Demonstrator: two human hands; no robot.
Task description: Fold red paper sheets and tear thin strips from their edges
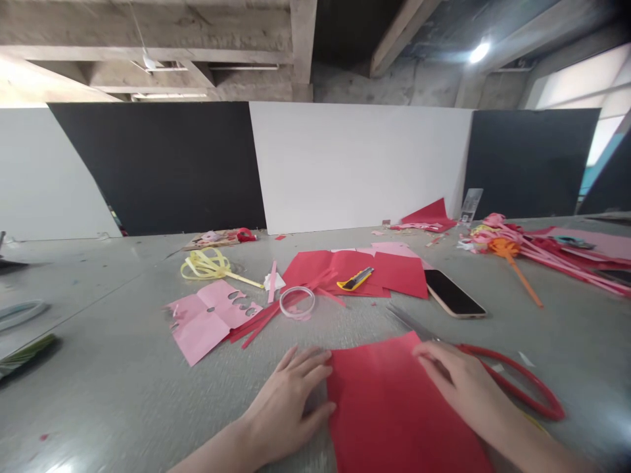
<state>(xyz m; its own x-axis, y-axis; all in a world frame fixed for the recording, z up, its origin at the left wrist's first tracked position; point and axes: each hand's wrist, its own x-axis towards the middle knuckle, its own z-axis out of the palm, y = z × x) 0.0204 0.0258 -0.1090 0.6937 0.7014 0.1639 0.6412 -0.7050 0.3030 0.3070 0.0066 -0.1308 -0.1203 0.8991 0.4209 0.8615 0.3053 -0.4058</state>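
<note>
Both hands [288,404] [456,374] at edges of red paper [389,407]

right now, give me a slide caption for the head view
Left hand and right hand at the edges of a red sheet, with red-handled scissors, a yellow cutter and a phone nearby.

I can read no words, numbers, brands or signs anywhere in the room. Across the table, near the wall panels, a small clear stand [473,202] carries a squarish dark mark low on its front, too small and blurred for me to make out. The phone [454,293] lies with its screen black, and I can read no lettering on the yellow cutter [355,280].
</note>
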